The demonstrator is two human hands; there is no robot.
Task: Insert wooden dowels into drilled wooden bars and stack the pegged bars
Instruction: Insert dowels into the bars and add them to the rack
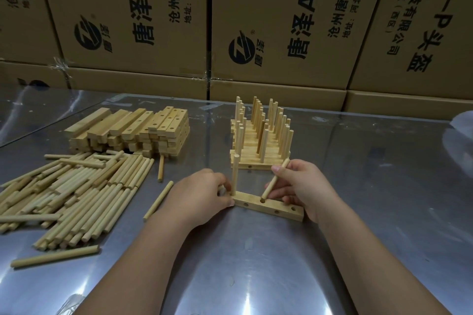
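Views: one. Head camera, wide-angle, worn by the person.
Position: above and on the near side of the drilled bar [271,204], close to it.
Facing: forward and down.
Field: bar near centre; beyond the bar, a wall of cardboard boxes [281,20] closes the view.

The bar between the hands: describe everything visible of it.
The bar is a pale wooden block lying flat on the table, with round holes in its top and front face. An upright dowel stands in its left end, which the left hand holds; the right hand holds a tilted dowel, tip at a top hole.
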